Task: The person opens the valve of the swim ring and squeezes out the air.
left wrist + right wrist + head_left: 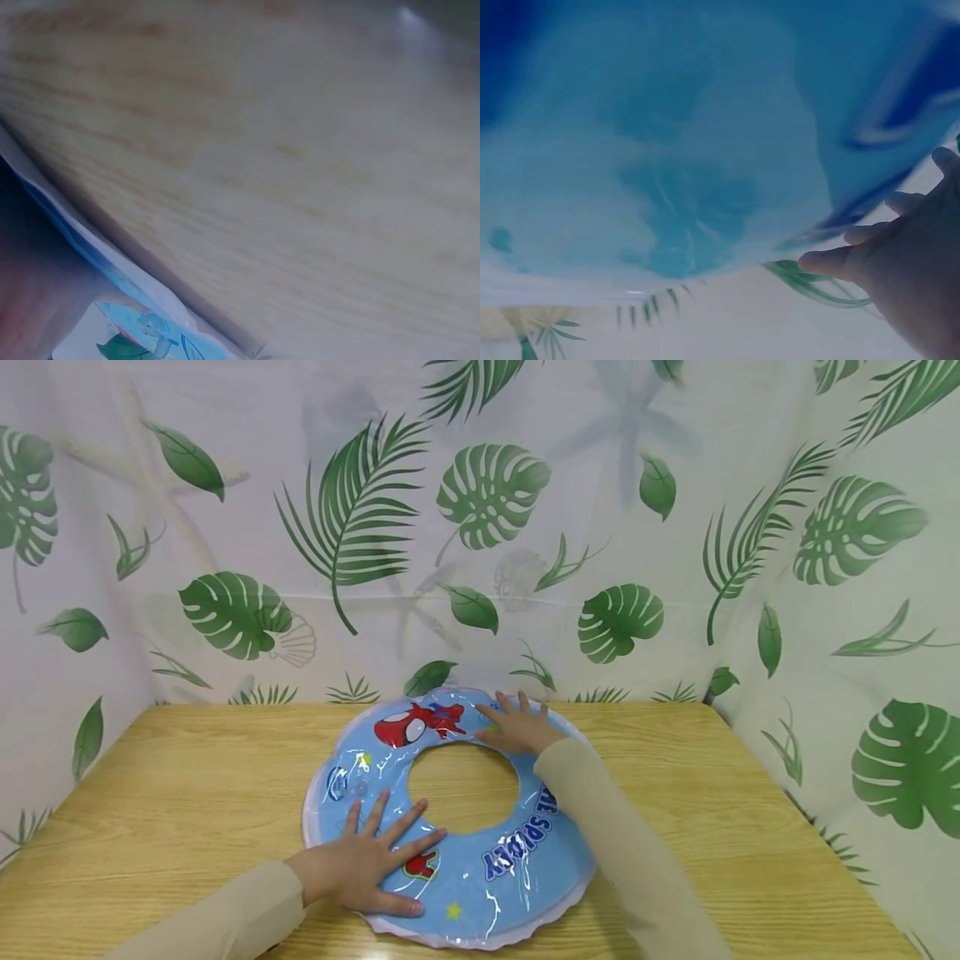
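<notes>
In the head view, locate the blue inflatable ring [461, 870] at the lower centre of the frame, lying on the wood-grain table [697, 793]. Your left hand [367, 864] rests on the ring's lower-left part, its fingers straight and spread apart, clamped on nothing. Your right hand [517, 724] lies on the ring's upper-right part, its fingers likewise extended and apart. Note the red printed figure [408, 727] at the ring's top left and the dark blue lettering [517, 843] at its lower right. Beige sleeves [240, 910] cover both your forearms, and a white leaf-print curtain [562, 552] fills the upper frame. In the left wrist view, the table occupies most of the frame; the ring's pale edge runs from the left side to the bottom, with a dim part of your hand at lower left. From this angle you cannot tell the finger positions. In the right wrist view, the ring's glossy blue surface fills the upper frame, and your hand enters at lower right, fingers extended.
</notes>
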`<state>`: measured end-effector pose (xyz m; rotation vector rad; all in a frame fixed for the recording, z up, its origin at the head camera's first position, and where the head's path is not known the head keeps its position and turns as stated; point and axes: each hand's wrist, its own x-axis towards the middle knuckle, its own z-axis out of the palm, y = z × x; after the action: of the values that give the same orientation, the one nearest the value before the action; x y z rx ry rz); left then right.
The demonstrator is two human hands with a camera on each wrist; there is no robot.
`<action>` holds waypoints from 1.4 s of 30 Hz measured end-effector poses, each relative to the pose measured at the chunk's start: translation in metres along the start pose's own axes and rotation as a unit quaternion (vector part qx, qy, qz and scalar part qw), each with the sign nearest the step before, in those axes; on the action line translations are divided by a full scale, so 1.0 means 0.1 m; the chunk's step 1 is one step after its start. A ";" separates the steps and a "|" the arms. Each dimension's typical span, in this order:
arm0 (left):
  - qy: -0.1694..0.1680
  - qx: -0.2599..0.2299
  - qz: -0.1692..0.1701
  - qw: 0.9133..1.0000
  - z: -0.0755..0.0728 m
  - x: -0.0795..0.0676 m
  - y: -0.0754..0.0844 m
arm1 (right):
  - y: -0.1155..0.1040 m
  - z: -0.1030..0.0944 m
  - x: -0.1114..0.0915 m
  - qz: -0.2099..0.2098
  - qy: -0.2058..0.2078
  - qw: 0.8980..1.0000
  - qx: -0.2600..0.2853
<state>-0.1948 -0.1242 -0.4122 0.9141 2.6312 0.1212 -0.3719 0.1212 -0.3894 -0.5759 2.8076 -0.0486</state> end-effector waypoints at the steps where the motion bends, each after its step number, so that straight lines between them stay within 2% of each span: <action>1: 0.001 0.001 0.000 1.000 0.00 0.00 0.00 | 0.03 0.02 -0.01 0.004 0.000 1.000 0.005; 10: 0.003 0.001 0.003 1.000 0.00 -0.01 0.00 | 0.21 0.21 -0.10 0.005 0.016 1.000 0.023; 19: 0.004 -0.005 0.007 1.000 -0.02 -0.01 0.02 | 0.27 0.32 -0.05 0.022 -0.013 0.999 0.033; 31: -0.018 0.006 -0.012 1.000 -0.08 -0.02 0.01 | 0.21 0.30 -0.05 0.026 -0.029 0.999 0.032; 35: -0.042 0.007 -0.024 0.999 -0.19 -0.02 0.05 | 0.21 0.30 -0.05 0.026 -0.030 0.999 0.030; 39: -0.081 -0.008 -0.043 0.996 -0.41 -0.01 0.12 | 0.20 0.30 -0.06 0.026 -0.028 0.999 0.036; 40: -0.081 -0.011 -0.043 0.996 -0.46 0.01 0.12 | 0.20 0.31 -0.06 0.026 -0.027 0.999 0.036; 42: -0.056 -0.014 -0.037 0.998 -0.57 0.05 0.11 | 0.21 0.31 -0.07 0.029 -0.029 0.999 0.035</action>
<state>-0.2118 -0.1107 -0.3583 0.7901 2.5495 0.0849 -0.3656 0.1435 -0.4193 -0.4731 2.7528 -0.1175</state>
